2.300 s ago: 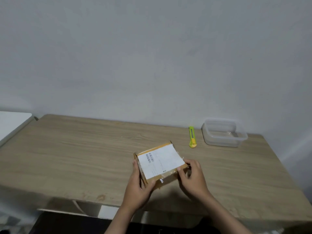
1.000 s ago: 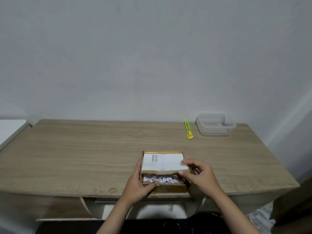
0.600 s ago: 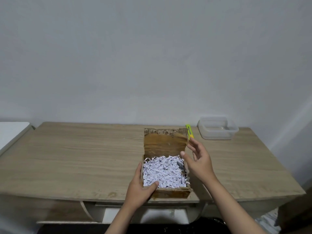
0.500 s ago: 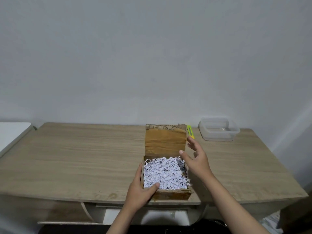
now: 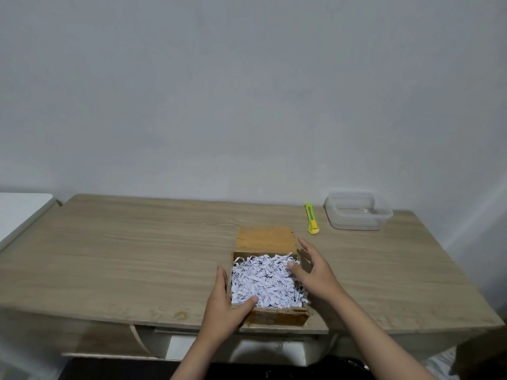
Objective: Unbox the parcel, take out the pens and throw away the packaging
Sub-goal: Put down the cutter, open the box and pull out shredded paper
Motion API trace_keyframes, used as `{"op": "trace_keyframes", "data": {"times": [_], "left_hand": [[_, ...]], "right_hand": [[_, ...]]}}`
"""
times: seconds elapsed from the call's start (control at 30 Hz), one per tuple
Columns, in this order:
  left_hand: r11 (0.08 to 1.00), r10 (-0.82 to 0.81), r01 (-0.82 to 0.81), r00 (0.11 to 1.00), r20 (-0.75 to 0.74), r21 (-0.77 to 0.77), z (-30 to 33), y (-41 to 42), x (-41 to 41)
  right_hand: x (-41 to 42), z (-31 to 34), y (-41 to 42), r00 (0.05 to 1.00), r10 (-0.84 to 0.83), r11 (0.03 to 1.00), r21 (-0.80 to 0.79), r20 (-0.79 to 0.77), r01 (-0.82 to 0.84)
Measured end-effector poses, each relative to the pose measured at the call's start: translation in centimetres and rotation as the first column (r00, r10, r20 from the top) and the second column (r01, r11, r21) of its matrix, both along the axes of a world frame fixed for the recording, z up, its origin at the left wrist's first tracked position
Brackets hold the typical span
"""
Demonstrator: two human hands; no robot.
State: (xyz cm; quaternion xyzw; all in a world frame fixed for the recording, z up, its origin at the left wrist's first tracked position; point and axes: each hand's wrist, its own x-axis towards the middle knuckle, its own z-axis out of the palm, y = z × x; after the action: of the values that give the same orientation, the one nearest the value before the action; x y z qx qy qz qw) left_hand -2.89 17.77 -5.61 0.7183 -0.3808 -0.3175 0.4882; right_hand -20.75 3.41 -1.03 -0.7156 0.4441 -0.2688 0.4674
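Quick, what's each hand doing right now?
Left hand: holds the box at its near left corner, thumb over the rim.
Right hand: open, thumb touching the shredded paper.

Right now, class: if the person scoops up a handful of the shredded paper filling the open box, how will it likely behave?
The shredded paper is loose thin strips, so it is probably very light and floppy. It is heaped to the rim of the box, so bits may well spill onto the table. It likely compresses easily under the right hand.
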Motion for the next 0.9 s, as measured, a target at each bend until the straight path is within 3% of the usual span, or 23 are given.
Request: {"op": "trace_keyframes", "data": {"times": [0.13,0.3,0.47,0.57,0.7,0.9], "left_hand": [[0.999,0.046,-0.045,0.986,0.162,-0.008,1.2,0.0,-0.3],[0.981,0.063,-0.013,0.964,0.257,-0.191,3.5,-1.0,-1.6],[0.993,-0.037,0.064,0.966,0.257,-0.097,3.4,-2.3,-2.7],[0.997,-0.056,0.065,0.977,0.207,-0.039,3.4,-2.8,-2.6],[0.999,0.012,-0.011,1.000,-0.023,0.040,2.1,-3.6,-1.5],[0.962,-0.130,0.130,0.991,-0.016,0.239,1.8,-5.2,-0.7]], "right_hand": [[-1.5,0.0,1.7,0.996,-0.088,0.996,-0.031,0.010,0.088],[-0.8,-1.1,4.3,0.995,-0.078,0.979,-0.196,-0.060,0.065],[0.8,-2.0,5.5,0.975,-0.058,0.989,-0.142,-0.216,0.027],[1.5,-2.2,6.0,0.962,-0.048,0.988,-0.157,-0.269,0.006],[1.6,-2.2,6.0,0.949,-0.002,0.971,-0.226,-0.316,-0.074],[2.8,-1.0,4.4,0.923,0.051,0.988,-0.114,-0.381,-0.101]]}}
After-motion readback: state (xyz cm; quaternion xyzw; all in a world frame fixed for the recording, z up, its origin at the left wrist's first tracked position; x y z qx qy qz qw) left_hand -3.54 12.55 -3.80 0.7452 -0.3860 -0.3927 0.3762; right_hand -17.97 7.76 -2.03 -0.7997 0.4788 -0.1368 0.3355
